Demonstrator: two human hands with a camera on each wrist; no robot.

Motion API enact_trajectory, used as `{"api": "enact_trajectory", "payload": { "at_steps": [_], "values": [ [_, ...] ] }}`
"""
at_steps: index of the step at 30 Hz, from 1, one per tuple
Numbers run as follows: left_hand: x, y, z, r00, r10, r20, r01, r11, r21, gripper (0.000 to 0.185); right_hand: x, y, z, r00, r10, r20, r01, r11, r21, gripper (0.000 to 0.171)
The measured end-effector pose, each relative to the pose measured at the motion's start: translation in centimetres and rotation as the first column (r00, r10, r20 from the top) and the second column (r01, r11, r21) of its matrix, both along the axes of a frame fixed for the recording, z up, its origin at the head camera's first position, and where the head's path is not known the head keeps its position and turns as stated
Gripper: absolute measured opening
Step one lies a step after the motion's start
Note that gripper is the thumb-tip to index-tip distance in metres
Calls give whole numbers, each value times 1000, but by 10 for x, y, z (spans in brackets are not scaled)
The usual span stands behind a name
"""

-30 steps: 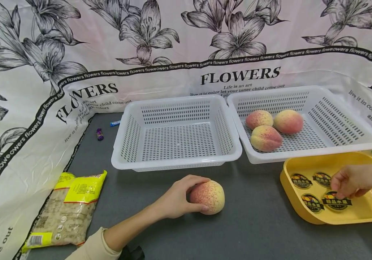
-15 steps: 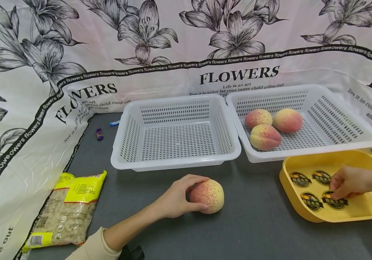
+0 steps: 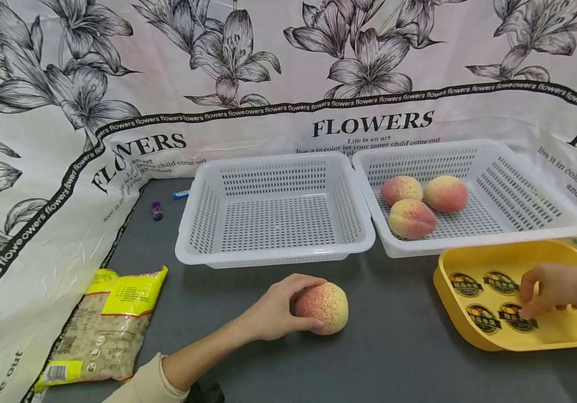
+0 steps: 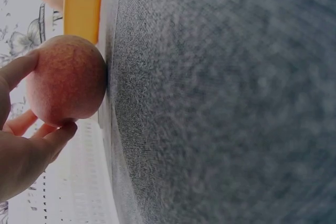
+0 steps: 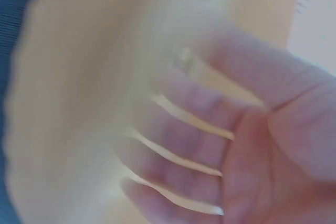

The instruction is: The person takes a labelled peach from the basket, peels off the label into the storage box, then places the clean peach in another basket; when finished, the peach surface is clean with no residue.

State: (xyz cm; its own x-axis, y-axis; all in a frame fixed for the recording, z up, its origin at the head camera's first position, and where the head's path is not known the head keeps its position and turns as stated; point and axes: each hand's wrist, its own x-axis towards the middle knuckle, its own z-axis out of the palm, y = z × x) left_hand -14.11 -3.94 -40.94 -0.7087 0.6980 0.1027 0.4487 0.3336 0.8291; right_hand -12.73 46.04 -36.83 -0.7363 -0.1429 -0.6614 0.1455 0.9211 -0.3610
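My left hand (image 3: 280, 310) holds a peach (image 3: 326, 308) on the dark table, thumb on its near side and fingers on its far side. In the left wrist view, the reddish peach (image 4: 67, 80) rests against the grey surface with the fingertips around it. My right hand (image 3: 558, 288) is inside a yellow tray (image 3: 447, 280), its fingertips right at the round black fruit sticker (image 3: 516, 318). Several such stickers lie on the tray's bottom. In the right wrist view, my right hand (image 5: 210, 135) is blurred, its fingers loosely extended and no sticker visible.
A white perforated basket (image 3: 187, 246) stands behind the left hand. Beside it, another white basket (image 3: 520, 224) holds three peaches (image 3: 412, 218). A yellow-and-clear packet (image 3: 112, 324) lies at left. A purple wrapped candy (image 3: 157, 211) and a blue packet (image 3: 181, 194) lie farther back.
The sticker under my right hand, slightly raised a second ago, now lies flat on the tray's bottom. The right fingers have loosened and shifted slightly right. The left hand and peach stay put.
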Motion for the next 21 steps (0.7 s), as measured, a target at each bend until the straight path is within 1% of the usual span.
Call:
{"api": "enact_trajectory", "payload": {
  "at_steps": [2, 5, 7, 8, 9, 11, 13, 14, 15, 17, 18, 19, 20, 21],
  "values": [
    [0, 0, 0, 1000, -3, 1, 3, 1000, 0, 63, -2, -1, 9, 993, -60, 98, 66, 996, -61, 23],
    [0, 1, 0, 1000, -6, 0, 6, 1000, 0, 63, -6, -5, 22, 982, -88, 168, 117, 977, -176, 21],
    [0, 1, 0, 1000, -3, 1, 3, 1000, 2, 63, -9, -11, 29, 976, -86, 198, 140, 950, -280, 24],
    [0, 0, 0, 1000, -2, 1, 2, 1000, 3, 63, -11, -14, 31, 975, -73, 211, 144, 928, -344, 25],
    [0, 0, 0, 1000, -1, -1, 1, 1000, 4, 63, -13, -17, 32, 973, -46, 224, 140, 896, -421, 27],
    [0, 0, 0, 1000, 1, -7, -1, 1000, 4, 64, -17, -25, 34, 969, -2, 247, 142, 822, -551, 27],
    [0, 0, 0, 1000, 1, -14, -1, 1000, -2, 64, -20, -35, 33, 959, 64, 277, 148, 720, -678, 29],
    [0, 0, 0, 1000, 0, -17, 0, 1000, -6, 64, -21, -41, 33, 953, 95, 286, 152, 670, -727, 30],
    [0, 0, 0, 1000, -1, -19, 1, 1000, -11, 64, -22, -48, 33, 949, 119, 292, 156, 628, -762, 32],
    [1, 0, 0, 1000, -3, -20, 2, 1000, -17, 64, -23, -63, 32, 942, 154, 298, 162, 567, -807, 35],
    [1, 0, 0, 1000, -3, -21, 3, 1000, -18, 64, -24, -71, 32, 939, 167, 301, 166, 545, -822, 36],
    [1, 0, 0, 1000, -3, -24, 2, 1000, -18, 64, -24, -79, 31, 940, 174, 292, 162, 528, -833, 36],
    [1, 0, 0, 1000, -3, -26, 3, 1000, -18, 64, -23, -88, 31, 942, 174, 286, 158, 522, -838, 36],
    [1, 0, 0, 1000, -3, -28, 2, 1000, -17, 64, -23, -97, 31, 945, 169, 281, 156, 522, -838, 35]
  ]
}}
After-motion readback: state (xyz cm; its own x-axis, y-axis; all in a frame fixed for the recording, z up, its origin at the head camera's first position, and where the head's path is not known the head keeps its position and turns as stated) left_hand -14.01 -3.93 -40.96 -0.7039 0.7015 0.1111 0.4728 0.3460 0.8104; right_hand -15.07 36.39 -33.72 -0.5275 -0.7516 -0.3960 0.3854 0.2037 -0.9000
